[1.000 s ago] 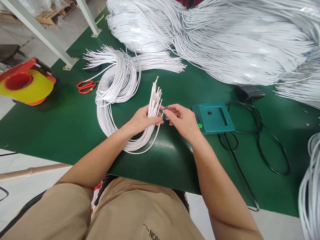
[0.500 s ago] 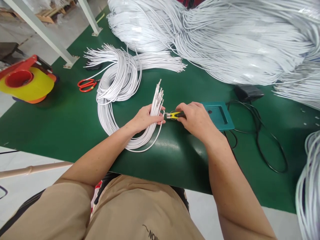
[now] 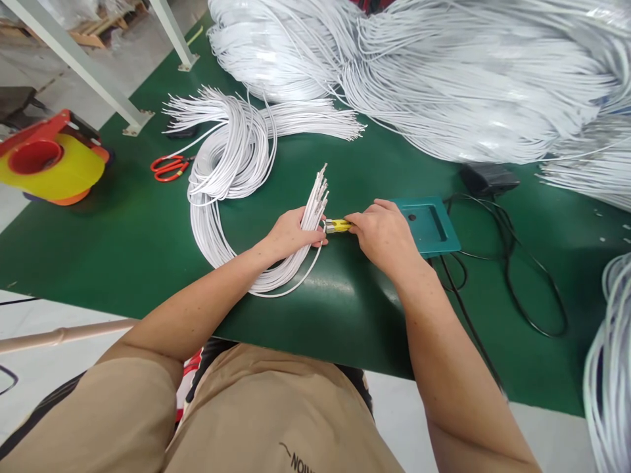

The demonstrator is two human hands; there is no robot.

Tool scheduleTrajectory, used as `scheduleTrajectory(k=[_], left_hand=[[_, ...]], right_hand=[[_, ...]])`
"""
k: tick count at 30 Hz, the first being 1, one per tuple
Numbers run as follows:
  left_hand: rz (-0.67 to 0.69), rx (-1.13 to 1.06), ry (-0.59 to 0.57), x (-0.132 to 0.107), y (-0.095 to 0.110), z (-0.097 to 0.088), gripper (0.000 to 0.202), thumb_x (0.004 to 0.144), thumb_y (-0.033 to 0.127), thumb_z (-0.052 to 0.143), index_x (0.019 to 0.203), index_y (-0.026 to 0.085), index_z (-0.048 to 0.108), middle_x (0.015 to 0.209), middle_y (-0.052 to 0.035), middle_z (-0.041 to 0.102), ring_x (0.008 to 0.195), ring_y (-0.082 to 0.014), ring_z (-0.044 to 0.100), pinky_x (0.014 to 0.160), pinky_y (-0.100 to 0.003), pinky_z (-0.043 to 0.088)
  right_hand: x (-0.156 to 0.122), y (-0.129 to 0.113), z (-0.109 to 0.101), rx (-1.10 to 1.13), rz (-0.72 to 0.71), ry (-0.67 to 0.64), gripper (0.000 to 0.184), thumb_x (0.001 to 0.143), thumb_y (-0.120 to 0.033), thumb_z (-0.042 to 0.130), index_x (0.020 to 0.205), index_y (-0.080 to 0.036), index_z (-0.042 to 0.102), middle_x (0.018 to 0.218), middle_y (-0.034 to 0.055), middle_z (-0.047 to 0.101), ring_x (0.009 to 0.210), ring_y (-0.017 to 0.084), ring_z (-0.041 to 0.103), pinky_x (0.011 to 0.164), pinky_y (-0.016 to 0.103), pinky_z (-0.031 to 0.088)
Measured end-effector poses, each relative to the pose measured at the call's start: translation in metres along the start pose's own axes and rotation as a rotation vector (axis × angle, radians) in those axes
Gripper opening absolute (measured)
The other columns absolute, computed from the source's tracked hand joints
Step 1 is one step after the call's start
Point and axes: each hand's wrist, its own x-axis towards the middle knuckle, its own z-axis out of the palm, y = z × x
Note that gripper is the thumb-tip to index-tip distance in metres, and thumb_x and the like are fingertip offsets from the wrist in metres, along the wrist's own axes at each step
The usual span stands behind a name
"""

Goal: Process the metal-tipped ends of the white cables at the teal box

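Observation:
My left hand [image 3: 290,233] is closed round a bundle of white cables [image 3: 310,203] whose metal-tipped ends fan upward past my fingers. The rest of that bundle loops back over the green table [image 3: 123,236] toward me. My right hand [image 3: 382,233] is closed on a small yellow connector [image 3: 339,225], held against the end of one cable at my left thumb. Just behind my right hand lies a teal test box [image 3: 434,226].
A coil of white cables [image 3: 231,157] lies beyond my left hand, with red scissors [image 3: 170,167] beside it. Big heaps of white cable [image 3: 468,79] fill the far side. Black leads [image 3: 517,276] trail right of the box. A yellow film roll [image 3: 49,164] sits left.
My right hand took up the yellow connector and brought it to a cable end at my left thumb. The bundle's tips have tilted slightly to the right.

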Motion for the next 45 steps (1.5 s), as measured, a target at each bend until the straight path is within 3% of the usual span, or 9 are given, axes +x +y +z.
scheduleTrajectory(k=[4,8,16,20,23,26,33,38,45], left_hand=[[0.009,0.033,0.006,0.0,0.001,0.001,0.037,0.066,0.017,0.071,0.101,0.017,0.061,0.076,0.0,0.072,0.075,-0.022,0.074,0.081,-0.036,0.056],[0.0,0.039,-0.022,0.0,0.002,-0.001,0.036,0.066,0.017,0.071,0.101,0.017,0.062,0.075,-0.0005,0.072,0.076,-0.0223,0.074,0.08,-0.036,0.056],[-0.019,-0.051,-0.024,-0.006,0.009,-0.01,0.037,0.067,0.017,0.073,0.102,0.015,0.06,0.071,0.0009,0.066,0.075,-0.0198,0.072,0.079,-0.034,0.054],[0.04,-0.117,0.02,-0.008,0.009,-0.013,0.042,0.066,0.02,0.075,0.106,0.016,0.062,0.093,-0.0036,0.069,0.076,-0.0155,0.068,0.075,-0.029,0.053],[0.101,-0.195,0.019,-0.008,0.006,-0.014,0.046,0.064,0.021,0.079,0.106,0.017,0.061,0.102,-0.0041,0.068,0.079,-0.0133,0.065,0.077,-0.028,0.052],[0.091,-0.235,0.013,-0.007,0.004,-0.015,0.049,0.063,0.023,0.081,0.106,0.017,0.059,0.097,-0.0038,0.069,0.081,-0.0138,0.064,0.079,-0.03,0.052],[0.042,-0.23,-0.004,-0.008,0.003,-0.016,0.044,0.065,0.029,0.082,0.103,0.016,0.066,0.08,0.0002,0.066,0.07,-0.0105,0.06,0.07,-0.025,0.049],[0.07,-0.138,-0.085,-0.013,0.004,-0.01,0.04,0.065,0.032,0.082,0.097,0.014,0.067,0.079,-0.0029,0.069,0.073,-0.0151,0.064,0.071,-0.027,0.05],[0.104,-0.194,-0.003,-0.015,0.002,-0.005,0.037,0.064,0.031,0.083,0.091,0.015,0.064,0.087,-0.002,0.068,0.076,-0.0136,0.064,0.074,-0.027,0.051]], right_hand=[[-0.005,-0.002,-0.001,0.046,0.022,0.101,0.029,0.09,-0.021,0.051,0.111,-0.014,0.07,0.103,0.0136,0.073,0.106,0.028,0.06,0.109,0.049,0.029],[-0.014,0.002,0.002,-0.01,0.326,0.281,0.044,0.095,-0.03,0.046,0.134,-0.012,0.053,0.14,0.0206,0.053,0.136,0.037,0.037,0.11,0.068,0.015],[-0.018,0.006,0.007,-0.027,0.394,0.326,0.043,0.095,-0.029,0.046,0.134,-0.01,0.051,0.143,0.0224,0.048,0.137,0.037,0.036,0.11,0.066,0.016],[-0.018,-0.019,-0.002,0.175,0.129,0.424,0.029,0.096,-0.027,0.045,0.112,-0.015,0.065,0.12,0.0151,0.065,0.111,0.029,0.054,0.099,0.049,0.036],[-0.015,-0.05,-0.001,0.293,-0.337,0.214,0.025,0.094,-0.022,0.046,0.088,-0.016,0.07,0.093,0.0099,0.071,0.093,0.023,0.058,0.086,0.037,0.043],[-0.014,-0.076,0.003,0.255,-0.452,0.08,0.025,0.09,-0.015,0.047,0.082,-0.013,0.07,0.087,0.0135,0.071,0.096,0.027,0.059,0.083,0.04,0.044],[-0.016,-0.057,-0.012,0.98,0.038,-0.399,0.024,0.085,-0.026,0.057,0.063,-0.019,0.063,0.057,0.0016,0.063,0.04,0.011,0.053,0.044,0.025,0.039],[-0.003,-0.036,-0.011,1.379,0.447,0.118,0.02,0.084,-0.039,0.059,0.085,-0.019,0.062,0.06,-0.0042,0.06,0.038,0.008,0.051,0.035,0.02,0.038],[0.001,-0.044,-0.005,1.638,0.457,0.205,0.024,0.071,-0.038,0.073,0.072,-0.017,0.061,0.05,-0.0069,0.054,0.041,0.007,0.044,0.04,0.021,0.038]])
